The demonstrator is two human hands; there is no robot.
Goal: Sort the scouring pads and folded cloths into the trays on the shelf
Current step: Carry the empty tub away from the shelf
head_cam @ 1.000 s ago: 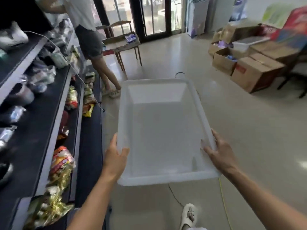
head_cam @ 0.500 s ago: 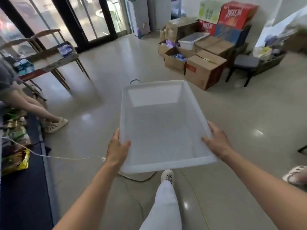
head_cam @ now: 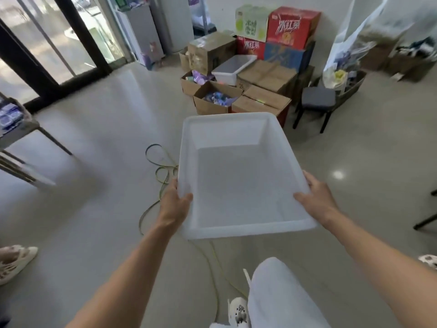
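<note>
1. A stack of cardboard boxes point(head_cam: 264, 100) is standing ahead against the wall, directly beyond the far end of the tray point(head_cam: 227, 116). Some are lying open with purple packets showing.
2. Red cartons point(head_cam: 293, 27) are sitting on top of the stack, and a white bin point(head_cam: 233, 67) is resting among the boxes.
3. A dark stool point(head_cam: 318, 98) is standing just to the right of the boxes.
4. A yellow-green cable point(head_cam: 163, 171) is looping over the pale floor point(head_cam: 106, 138) to the left of the tray and trailing under it towards the person's feet.
5. A folding table point(head_cam: 21, 131) is standing at the left edge, in front of dark-framed glass doors point(head_cam: 47, 43). Another person's shoe point(head_cam: 14, 261) is showing at the lower left.
6. The tray is being carried in the air in front of the person, above the floor and cable, with a white-trousered leg point(head_cam: 279, 297) stepping below it.
7. It is showing as a rectangular tub of translucent white plastic, with a thick rolled rim and walls sloping in to a flat bottom.
8. Its open side is facing up, and its long axis is running away from the person towards the boxes, short ends near and far.
9. The left hand point(head_cam: 173, 204) is gripping the left long rim near the close corner, thumb hooked inside.
10. The right hand point(head_cam: 316, 200) is gripping the right long rim opposite, thumb lying over the edge.
</note>
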